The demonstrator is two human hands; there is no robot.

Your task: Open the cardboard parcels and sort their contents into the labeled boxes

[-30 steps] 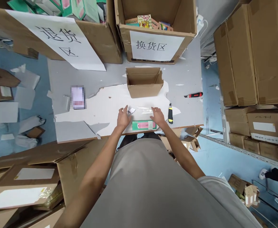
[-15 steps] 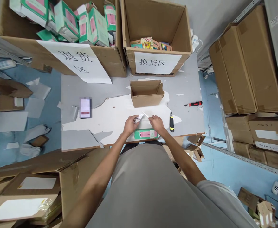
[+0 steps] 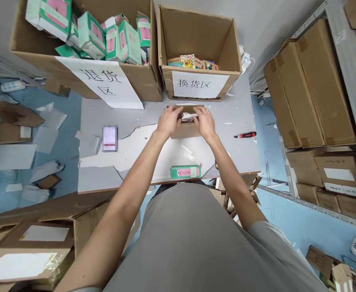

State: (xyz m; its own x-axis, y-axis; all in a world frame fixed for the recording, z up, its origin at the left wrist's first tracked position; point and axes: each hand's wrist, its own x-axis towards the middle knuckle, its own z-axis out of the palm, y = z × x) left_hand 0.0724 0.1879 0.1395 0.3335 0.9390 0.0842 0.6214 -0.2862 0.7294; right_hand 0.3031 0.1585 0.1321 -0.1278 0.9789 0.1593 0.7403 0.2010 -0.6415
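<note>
My left hand [image 3: 169, 121] and my right hand [image 3: 206, 121] are at the mouth of a small open cardboard box [image 3: 186, 131], one at each side. Between their curled fingers is a crumpled piece of clear plastic wrap [image 3: 189, 117], at the box opening. My fingers partly hide the wrap and the box's rim. Closer to me, a green and pink packaged box [image 3: 185, 172] lies flat near the table's front edge, apart from both hands.
Two large cartons stand at the back: one with green and pink boxes [image 3: 92, 34], one with small colourful packs [image 3: 187, 61]. A red and black utility knife [image 3: 245, 135] lies at right; another is mostly under my right forearm. A blurred-out lilac item [image 3: 110, 138] lies left.
Both hands have moved forward, away from my body, carrying the plastic wrap from above the green and pink box to the small cardboard box's opening. The green and pink box stays on the table.
</note>
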